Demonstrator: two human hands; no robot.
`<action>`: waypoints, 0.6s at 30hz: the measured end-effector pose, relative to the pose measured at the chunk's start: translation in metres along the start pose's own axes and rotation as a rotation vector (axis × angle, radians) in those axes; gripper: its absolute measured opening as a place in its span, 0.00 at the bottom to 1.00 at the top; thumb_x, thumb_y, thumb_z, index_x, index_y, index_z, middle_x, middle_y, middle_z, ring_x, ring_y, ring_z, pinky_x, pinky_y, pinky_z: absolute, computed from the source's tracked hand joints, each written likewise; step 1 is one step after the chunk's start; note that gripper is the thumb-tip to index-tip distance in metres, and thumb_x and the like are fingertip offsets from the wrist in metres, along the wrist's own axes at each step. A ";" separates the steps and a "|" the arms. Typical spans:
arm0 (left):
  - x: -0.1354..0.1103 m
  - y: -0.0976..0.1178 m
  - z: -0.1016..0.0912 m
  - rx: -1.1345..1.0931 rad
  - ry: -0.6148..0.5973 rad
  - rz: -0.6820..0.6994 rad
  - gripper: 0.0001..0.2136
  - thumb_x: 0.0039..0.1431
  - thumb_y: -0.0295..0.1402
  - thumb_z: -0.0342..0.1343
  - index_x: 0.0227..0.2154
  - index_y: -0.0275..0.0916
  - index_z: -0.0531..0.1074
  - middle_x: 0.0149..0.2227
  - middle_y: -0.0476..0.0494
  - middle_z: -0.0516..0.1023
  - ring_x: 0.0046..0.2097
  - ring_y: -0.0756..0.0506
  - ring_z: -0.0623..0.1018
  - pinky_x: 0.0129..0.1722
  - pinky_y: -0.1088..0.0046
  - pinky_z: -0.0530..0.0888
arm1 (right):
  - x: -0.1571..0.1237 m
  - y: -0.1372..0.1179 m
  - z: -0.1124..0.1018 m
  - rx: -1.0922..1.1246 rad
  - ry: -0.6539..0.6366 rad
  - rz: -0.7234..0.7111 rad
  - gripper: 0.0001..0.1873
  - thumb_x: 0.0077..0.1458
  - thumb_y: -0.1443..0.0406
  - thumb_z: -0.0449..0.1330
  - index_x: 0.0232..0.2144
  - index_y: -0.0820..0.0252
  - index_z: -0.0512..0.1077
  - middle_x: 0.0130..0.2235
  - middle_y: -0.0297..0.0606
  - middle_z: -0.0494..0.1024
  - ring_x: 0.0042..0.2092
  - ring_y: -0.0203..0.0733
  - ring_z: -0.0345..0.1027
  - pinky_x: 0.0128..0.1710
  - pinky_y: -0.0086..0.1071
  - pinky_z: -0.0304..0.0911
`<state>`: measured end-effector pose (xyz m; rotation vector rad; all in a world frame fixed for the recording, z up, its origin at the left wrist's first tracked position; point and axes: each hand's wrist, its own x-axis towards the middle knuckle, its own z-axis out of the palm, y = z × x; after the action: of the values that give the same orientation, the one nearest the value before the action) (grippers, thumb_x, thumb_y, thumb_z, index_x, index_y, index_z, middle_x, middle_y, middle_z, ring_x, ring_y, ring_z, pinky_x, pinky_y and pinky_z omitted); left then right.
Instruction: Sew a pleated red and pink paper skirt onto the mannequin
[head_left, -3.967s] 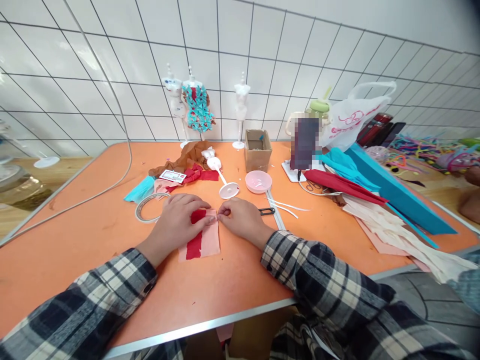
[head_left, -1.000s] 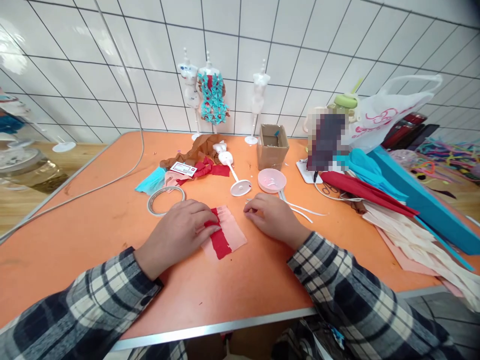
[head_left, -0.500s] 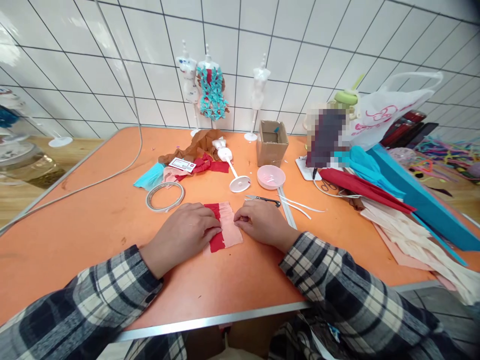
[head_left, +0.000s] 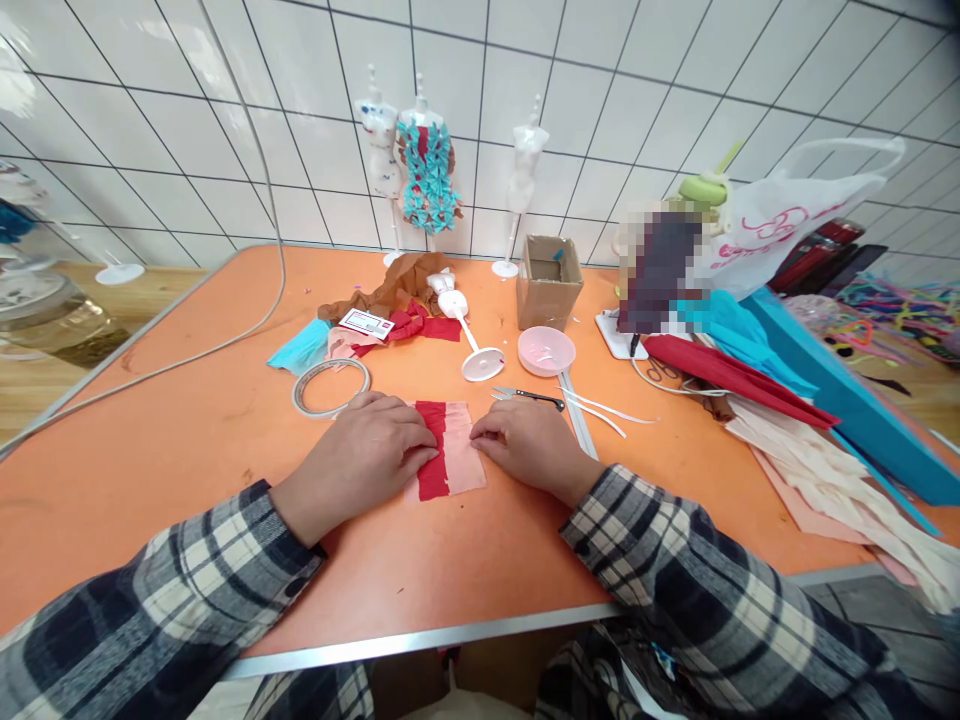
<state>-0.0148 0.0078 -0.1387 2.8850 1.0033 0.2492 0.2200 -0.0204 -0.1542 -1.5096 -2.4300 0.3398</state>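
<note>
A pink crepe paper piece [head_left: 465, 462] lies flat on the table, with a red crepe paper strip [head_left: 431, 478] running across it front to back. My left hand [head_left: 367, 445] is closed, its thumb and fingertips at the red strip's left side. At the pink paper's right edge, the thumb and fingers of my right hand [head_left: 529, 440] are pinched together. Just behind my right hand lies a pair of small scissors or a cutter with a black handle [head_left: 541, 399]. A roll of tape [head_left: 300, 398] rests beyond my left hand.
A small white dress form [head_left: 474, 335] lies beside a pink bowl [head_left: 547, 352] and a cardboard box [head_left: 550, 285]. Several dress forms stand by the tiled wall, one in blue paper ruffles [head_left: 429, 185]. Crepe paper [head_left: 739, 370] is heaped at right. A cable [head_left: 262, 180] crosses the left side.
My left hand has drawn slightly left, so more of the red strip and the pink paper beside it shows. My right hand stays at the right edge. The view has shifted a little.
</note>
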 end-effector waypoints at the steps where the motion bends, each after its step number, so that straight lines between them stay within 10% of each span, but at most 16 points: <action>1: 0.000 0.000 -0.001 0.003 -0.001 0.000 0.09 0.64 0.35 0.54 0.33 0.44 0.79 0.36 0.48 0.82 0.39 0.43 0.77 0.43 0.60 0.63 | -0.001 -0.001 -0.001 -0.013 -0.009 -0.001 0.09 0.62 0.63 0.60 0.39 0.55 0.81 0.39 0.35 0.81 0.42 0.40 0.71 0.37 0.32 0.56; 18: -0.001 -0.001 -0.005 0.014 0.029 0.005 0.10 0.64 0.37 0.53 0.35 0.43 0.80 0.38 0.45 0.81 0.41 0.41 0.76 0.43 0.60 0.64 | -0.004 -0.008 0.000 -0.062 -0.049 0.005 0.11 0.64 0.65 0.55 0.38 0.57 0.79 0.38 0.37 0.79 0.40 0.39 0.71 0.33 0.31 0.53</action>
<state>-0.0165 0.0078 -0.1342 2.9048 1.0065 0.2859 0.2147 -0.0277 -0.1515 -1.5512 -2.4965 0.3083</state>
